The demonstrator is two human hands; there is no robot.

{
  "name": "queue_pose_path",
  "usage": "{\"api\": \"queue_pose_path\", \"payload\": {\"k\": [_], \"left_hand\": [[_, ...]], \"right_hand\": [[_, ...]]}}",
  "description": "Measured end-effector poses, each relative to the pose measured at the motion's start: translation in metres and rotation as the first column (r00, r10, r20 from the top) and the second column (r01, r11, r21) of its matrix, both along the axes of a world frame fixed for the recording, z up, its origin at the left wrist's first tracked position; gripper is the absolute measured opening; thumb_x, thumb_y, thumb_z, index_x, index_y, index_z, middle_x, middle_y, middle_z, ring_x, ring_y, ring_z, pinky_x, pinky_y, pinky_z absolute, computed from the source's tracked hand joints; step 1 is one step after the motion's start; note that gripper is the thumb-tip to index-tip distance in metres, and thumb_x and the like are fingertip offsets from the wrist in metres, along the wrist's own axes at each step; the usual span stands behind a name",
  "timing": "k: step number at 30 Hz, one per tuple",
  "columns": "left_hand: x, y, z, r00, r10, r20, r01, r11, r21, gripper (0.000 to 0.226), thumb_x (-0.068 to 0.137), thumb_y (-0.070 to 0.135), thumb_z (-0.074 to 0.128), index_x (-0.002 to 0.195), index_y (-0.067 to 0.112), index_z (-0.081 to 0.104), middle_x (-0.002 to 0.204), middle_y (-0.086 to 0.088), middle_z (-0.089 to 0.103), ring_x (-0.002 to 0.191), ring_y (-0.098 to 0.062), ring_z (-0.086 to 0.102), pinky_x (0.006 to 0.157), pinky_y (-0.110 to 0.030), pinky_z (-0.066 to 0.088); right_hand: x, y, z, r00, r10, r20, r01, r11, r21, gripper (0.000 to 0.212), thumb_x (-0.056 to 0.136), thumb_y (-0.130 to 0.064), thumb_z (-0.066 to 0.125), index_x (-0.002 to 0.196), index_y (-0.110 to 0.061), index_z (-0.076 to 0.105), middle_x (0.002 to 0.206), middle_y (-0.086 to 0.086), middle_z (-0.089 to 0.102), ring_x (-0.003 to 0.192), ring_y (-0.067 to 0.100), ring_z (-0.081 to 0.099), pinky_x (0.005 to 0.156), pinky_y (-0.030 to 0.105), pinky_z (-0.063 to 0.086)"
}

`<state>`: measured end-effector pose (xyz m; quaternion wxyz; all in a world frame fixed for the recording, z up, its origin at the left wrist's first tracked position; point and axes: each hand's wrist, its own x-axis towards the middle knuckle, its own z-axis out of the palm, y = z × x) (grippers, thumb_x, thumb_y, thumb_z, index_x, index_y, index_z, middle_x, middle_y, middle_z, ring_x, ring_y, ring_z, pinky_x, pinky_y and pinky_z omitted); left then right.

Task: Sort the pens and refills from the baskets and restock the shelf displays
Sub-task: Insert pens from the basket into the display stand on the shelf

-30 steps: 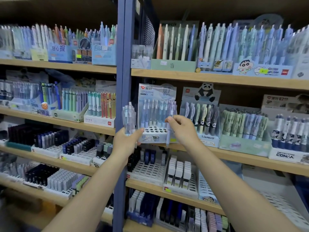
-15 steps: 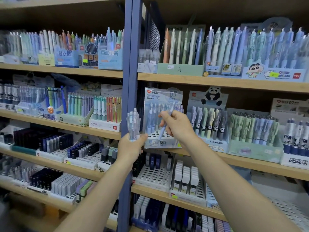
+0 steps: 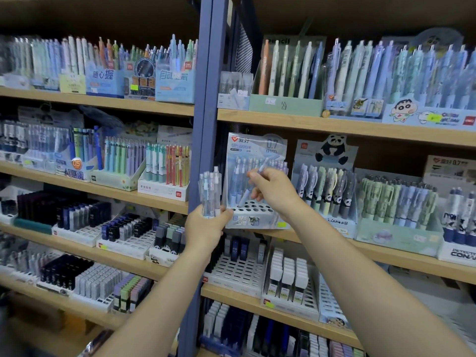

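Gripped upright in our left hand [image 3: 206, 229] is a bundle of clear mechanical pencils [image 3: 210, 191], fingers curled round their lower ends, while our right hand [image 3: 273, 191] pinches a single pale blue mechanical pencil [image 3: 251, 188] between thumb and fingertips, its tip angled down toward the display below.

Working from the largest thing down: we face a blue-framed shelving unit [image 3: 206, 124] with wooden shelves, every level packed with pens and leads. On the middle shelf of the right-hand bay stands the 0.7 mm pencil display [image 3: 255, 202], a pale blue card box with a tall printed backing and a stepped base full of round holes. Its back rows hold pencils; several front holes [image 3: 247, 206] look unfilled. Just beside it on the right sits the panda pen display [image 3: 325, 191], well stocked. On the shelf beneath is a white slotted lead tray [image 3: 237, 269], mostly bare, with a few dark lead cases at its back.

We judge the step in hand to be restocking this display one pencil at a time, drawing from the bundle, which is held just left of the display. The single pencil hovers over the holes; whether its tip has entered one we cannot tell.

Next we would need to line the tip up with a free hole, stand the pencil upright and push it down until it seats, without knocking its neighbours, then take another from the bundle.
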<state>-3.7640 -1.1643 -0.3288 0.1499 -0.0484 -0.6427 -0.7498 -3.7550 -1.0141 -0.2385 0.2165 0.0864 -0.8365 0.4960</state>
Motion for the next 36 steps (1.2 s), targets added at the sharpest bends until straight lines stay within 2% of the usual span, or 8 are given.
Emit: {"api": "queue_pose_path", "payload": {"k": [3, 6, 10, 15, 24, 30, 33, 36], "left_hand": [[0.001, 0.001, 0.001, 1.000, 0.005, 0.001, -0.005, 1.000, 0.001, 0.011, 0.083, 0.023, 0.081, 0.087, 0.020, 0.071, 0.080, -0.002, 0.070, 0.064, -0.018, 0.058, 0.061, -0.032, 0.050], [0.002, 0.000, 0.002, 1.000, -0.001, -0.002, 0.001, 1.000, -0.001, 0.011, 0.083, 0.022, 0.080, 0.089, 0.019, 0.071, 0.082, -0.002, 0.069, 0.067, -0.017, 0.058, 0.060, -0.030, 0.048], [0.003, -0.002, 0.003, 1.000, -0.006, -0.008, 0.006, 1.000, -0.020, 0.010, 0.084, 0.022, 0.079, 0.091, 0.021, 0.072, 0.087, -0.002, 0.071, 0.071, -0.016, 0.059, 0.060, -0.029, 0.047], [0.002, -0.003, 0.003, 1.000, -0.027, -0.002, 0.027, 1.000, 0.009, 0.011, 0.085, 0.020, 0.079, 0.092, 0.020, 0.071, 0.092, -0.002, 0.072, 0.074, -0.017, 0.060, 0.059, -0.025, 0.045], [0.006, -0.001, 0.006, 0.996, -0.085, 0.004, 0.085, 0.996, -0.037, 0.017, 0.087, 0.021, 0.077, 0.082, 0.020, 0.061, 0.076, 0.001, 0.063, 0.064, -0.013, 0.056, 0.048, -0.016, 0.042], [0.002, 0.003, 0.011, 1.000, -0.021, 0.006, 0.022, 0.996, -0.083, 0.020, 0.084, 0.024, 0.081, 0.082, 0.017, 0.062, 0.079, -0.005, 0.068, 0.063, -0.017, 0.060, 0.061, -0.029, 0.047], [0.001, 0.002, 0.010, 1.000, -0.014, 0.019, 0.016, 0.997, -0.070, 0.020, 0.084, 0.026, 0.081, 0.091, 0.016, 0.064, 0.090, -0.005, 0.073, 0.067, -0.017, 0.065, 0.066, -0.033, 0.054], [0.007, -0.004, 0.010, 1.000, -0.029, 0.005, 0.029, 0.997, -0.073, 0.020, 0.085, 0.025, 0.080, 0.094, 0.016, 0.064, 0.093, -0.006, 0.071, 0.068, -0.016, 0.064, 0.062, -0.030, 0.056]], "right_hand": [[-0.007, -0.005, -0.002, 0.999, 0.002, -0.038, -0.002, 1.000, 0.010, 0.004, 0.100, -0.020, 0.059, 0.097, -0.020, 0.057, 0.083, 0.009, 0.071, 0.066, 0.018, 0.067, 0.073, 0.039, 0.058], [-0.015, -0.010, -0.006, 0.997, -0.046, -0.059, 0.041, 0.997, -0.071, 0.018, 0.094, -0.020, 0.068, 0.093, -0.020, 0.050, 0.081, 0.010, 0.072, 0.063, 0.021, 0.070, 0.065, 0.035, 0.059], [-0.019, -0.016, -0.013, 0.984, -0.152, -0.088, 0.149, 0.988, -0.037, 0.021, 0.091, -0.026, 0.073, 0.085, -0.013, 0.057, 0.067, 0.009, 0.069, 0.053, 0.015, 0.065, 0.053, 0.028, 0.048], [-0.021, -0.015, -0.014, 0.973, -0.183, -0.138, 0.187, 0.982, 0.016, 0.022, 0.093, -0.027, 0.069, 0.084, -0.008, 0.065, 0.075, 0.010, 0.066, 0.068, 0.021, 0.061, 0.068, 0.035, 0.052], [-0.021, -0.009, -0.007, 0.983, -0.163, -0.084, 0.175, 0.971, 0.161, 0.023, 0.095, -0.024, 0.067, 0.076, -0.015, 0.059, 0.061, -0.001, 0.054, 0.054, 0.014, 0.049, 0.061, 0.028, 0.043], [-0.020, -0.007, -0.005, 0.988, -0.143, -0.061, 0.152, 0.973, 0.175, 0.021, 0.094, -0.023, 0.068, 0.076, -0.018, 0.060, 0.063, -0.005, 0.055, 0.056, 0.012, 0.050, 0.065, 0.030, 0.045], [-0.011, -0.005, -0.007, 0.983, -0.166, -0.080, 0.176, 0.974, 0.143, 0.016, 0.094, -0.028, 0.068, 0.083, -0.023, 0.058, 0.073, -0.008, 0.055, 0.061, 0.009, 0.051, 0.062, 0.028, 0.042], [0.010, -0.006, -0.007, 0.991, -0.080, -0.106, 0.090, 0.991, 0.099, 0.011, 0.094, -0.031, 0.068, 0.089, -0.023, 0.063, 0.076, -0.005, 0.059, 0.062, 0.010, 0.051, 0.062, 0.028, 0.043]]}}
